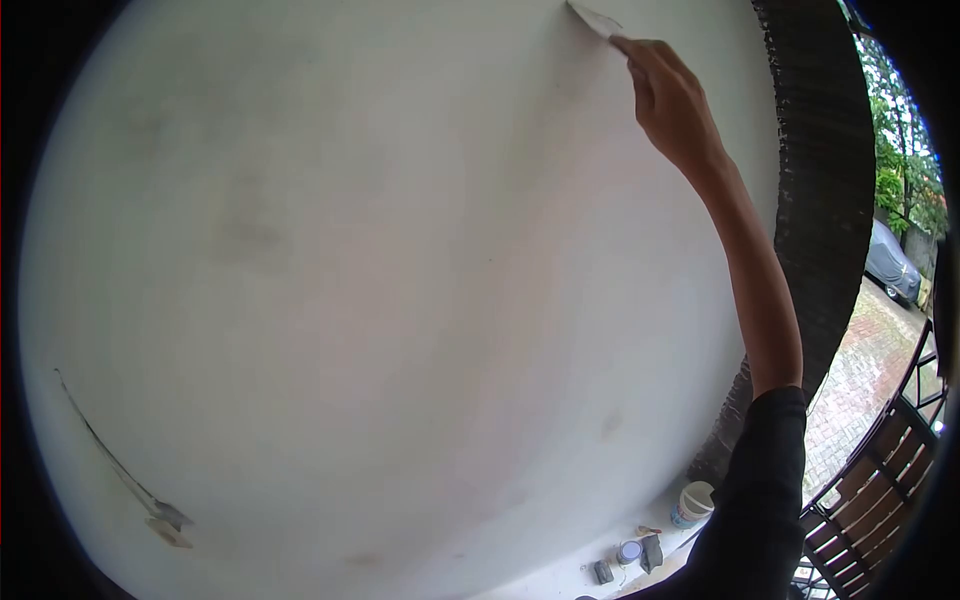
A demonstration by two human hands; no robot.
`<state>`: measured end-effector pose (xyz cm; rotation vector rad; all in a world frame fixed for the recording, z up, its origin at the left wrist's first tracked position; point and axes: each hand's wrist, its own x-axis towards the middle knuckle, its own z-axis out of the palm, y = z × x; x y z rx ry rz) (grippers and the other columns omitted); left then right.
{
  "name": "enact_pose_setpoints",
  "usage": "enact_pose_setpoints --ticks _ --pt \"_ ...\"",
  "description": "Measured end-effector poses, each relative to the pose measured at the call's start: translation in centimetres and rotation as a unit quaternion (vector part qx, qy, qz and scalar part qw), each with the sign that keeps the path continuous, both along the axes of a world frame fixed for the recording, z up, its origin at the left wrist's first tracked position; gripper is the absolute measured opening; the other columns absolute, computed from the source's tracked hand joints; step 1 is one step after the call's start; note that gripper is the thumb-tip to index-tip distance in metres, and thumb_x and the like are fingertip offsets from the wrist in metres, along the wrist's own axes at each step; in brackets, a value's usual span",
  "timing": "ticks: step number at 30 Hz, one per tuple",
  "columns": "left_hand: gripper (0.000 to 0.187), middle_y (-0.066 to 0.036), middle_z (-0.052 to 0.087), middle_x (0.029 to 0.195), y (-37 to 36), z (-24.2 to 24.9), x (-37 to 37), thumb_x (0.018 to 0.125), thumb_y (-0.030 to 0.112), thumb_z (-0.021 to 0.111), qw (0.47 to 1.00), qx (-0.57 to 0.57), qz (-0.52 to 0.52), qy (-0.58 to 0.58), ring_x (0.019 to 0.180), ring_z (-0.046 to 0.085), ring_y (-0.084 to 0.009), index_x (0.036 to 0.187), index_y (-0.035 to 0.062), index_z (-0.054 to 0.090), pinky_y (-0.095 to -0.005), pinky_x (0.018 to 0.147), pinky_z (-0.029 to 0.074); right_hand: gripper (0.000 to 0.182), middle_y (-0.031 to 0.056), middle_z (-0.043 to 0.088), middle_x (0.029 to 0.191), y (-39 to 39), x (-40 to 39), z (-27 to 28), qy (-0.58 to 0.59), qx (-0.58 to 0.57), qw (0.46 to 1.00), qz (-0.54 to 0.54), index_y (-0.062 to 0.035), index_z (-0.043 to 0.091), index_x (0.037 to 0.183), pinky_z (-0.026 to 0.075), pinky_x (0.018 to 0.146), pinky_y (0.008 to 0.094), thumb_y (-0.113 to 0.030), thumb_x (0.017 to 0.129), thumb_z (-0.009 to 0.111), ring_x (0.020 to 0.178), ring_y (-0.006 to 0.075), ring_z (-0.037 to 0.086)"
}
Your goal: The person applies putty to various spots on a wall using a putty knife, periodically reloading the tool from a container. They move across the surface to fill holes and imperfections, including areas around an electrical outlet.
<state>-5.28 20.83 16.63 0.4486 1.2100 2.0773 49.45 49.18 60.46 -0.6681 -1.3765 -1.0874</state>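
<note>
Reaching up at the top right of the view, my right hand [672, 98] is closed round the handle of a putty knife [594, 19]. The blade lies at the surface of a pale wall [400, 250], near its upper edge in view. Faint grey smudges mark the wall. A black sleeve covers my upper right arm. My left hand is not in view.
A dark rough border [825, 180] runs down the wall's right side. At the bottom right, a white bucket [692, 504], a round container [629, 552] and small items stand on a ledge. A cable hangs at left. A slatted bench [870, 490] and a car [890, 262] are outside.
</note>
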Motion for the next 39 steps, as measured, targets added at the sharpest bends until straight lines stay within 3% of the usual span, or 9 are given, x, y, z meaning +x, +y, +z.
enact_pose_setpoints --ticks 10,16,19,22,26,29,31,33,39 --pt "0.067 -0.014 0.05 0.131 -16.1 -17.6 9.7 0.093 0.061 0.038 0.989 0.057 0.136 -0.012 0.108 0.055 -0.031 0.135 0.0087 0.041 -0.043 0.079 0.052 0.027 0.0172 0.061 0.115 1.8 3.9 1.4 -0.093 -0.134 0.981 -0.105 -0.0064 0.066 0.107 0.047 0.092 0.043 -0.009 0.089 0.048 0.111 0.0376 0.055" --pt "0.073 -0.005 0.045 0.131 -27.1 -42.3 18.2 0.087 0.066 0.046 0.943 -0.072 0.313 0.087 0.102 0.053 -0.021 0.138 0.0147 0.034 -0.0342 0.057 0.043 0.032 0.0134 0.059 0.084 -15.9 5.5 -41.4 -0.145 -0.31 0.939 -0.033 -0.0008 0.062 0.111 0.045 0.072 0.0378 -0.024 0.096 0.045 0.08 0.0254 0.056" --pt "0.069 -0.017 0.03 0.142 -33.5 -48.6 18.6 0.092 0.019 0.056 0.95 -0.046 0.306 0.041 0.109 0.051 -0.0303 0.149 0.0105 0.019 -0.0365 0.052 0.048 0.046 -0.0008 0.044 0.066 -20.8 9.3 -58.9 -0.12 -0.437 0.882 0.124 0.0004 0.058 0.122 0.035 0.058 0.0265 -0.037 0.1 0.041 0.062 0.009 0.042" --pt "0.066 -0.013 0.04 0.138 -36.0 -47.0 21.7 0.095 0.048 0.045 0.974 -0.061 0.192 -0.102 0.113 0.051 -0.0297 0.147 0.0127 0.025 -0.0414 0.047 0.047 0.037 0.0009 0.054 0.072 -26.6 15.2 -79.2 0.204 -0.66 0.637 0.341 0.006 0.053 0.122 0.039 0.061 0.0245 -0.022 0.099 0.048 0.063 0.0082 0.048" --pt "0.068 -0.014 0.042 0.14 -39.9 -52.2 26.6 0.098 0.056 0.032 0.977 -0.091 0.083 -0.173 0.129 0.043 -0.0294 0.14 0.0034 0.034 -0.0412 0.109 0.031 0.016 0.0085 0.057 0.088 -39.3 13.2 -99.4 0.475 -0.683 0.275 0.483 0.0027 0.053 0.102 0.042 0.066 0.032 -0.012 0.094 0.051 0.072 0.0175 0.053" --pt "0.063 -0.018 0.048 0.134 -42.1 -57.4 30.2 0.1 0.048 0.031 0.982 -0.081 0.027 -0.166 0.124 0.048 -0.0289 0.135 -0.0031 0.039 -0.0411 0.104 0.039 0.017 0.0089 0.057 0.089 -49.4 5.8 -101.0 0.586 -0.632 0.158 0.481 0.0033 0.053 0.101 0.043 0.066 0.034 -0.012 0.094 0.051 0.071 0.0196 0.053" --pt "0.065 -0.018 0.055 0.121 -43.2 -60.0 31.6 0.098 0.054 0.028 0.985 -0.125 0.014 -0.121 0.098 0.063 -0.0319 0.136 0.0016 0.036 -0.0431 0.047 0.054 0.017 0.0093 0.058 0.088 -53.8 2.0 -99.7 0.601 -0.613 0.121 0.499 0.003 0.053 0.102 0.043 0.067 0.0327 -0.013 0.095 0.051 0.07 0.0196 0.054" --pt "0.055 -0.017 0.052 0.126 -44.0 -58.7 32.2 0.101 0.042 0.032 0.979 -0.122 -0.004 -0.165 0.117 0.052 -0.0254 0.131 -0.0028 0.044 -0.0385 0.099 0.042 0.016 0.008 0.057 0.088 -56.7 -1.3 -95.8 0.497 -0.702 0.172 0.481 0.0014 0.053 0.103 0.043 0.069 0.0322 -0.011 0.093 0.053 0.074 0.0176 0.053" --pt "0.046 -0.014 0.056 0.116 -44.7 -57.9 28.9 0.102 0.033 0.033 0.99 -0.13 0.002 0.061 0.108 0.054 -0.0209 0.123 -0.0034 0.05 -0.0338 0.095 0.042 0.023 0.0139 0.064 0.092 -59.9 -7.6 -88.3 0.021 -0.791 0.416 0.449 0.0045 0.058 0.112 0.048 0.072 0.0305 -0.002 0.09 0.055 0.081 0.0228 0.062"
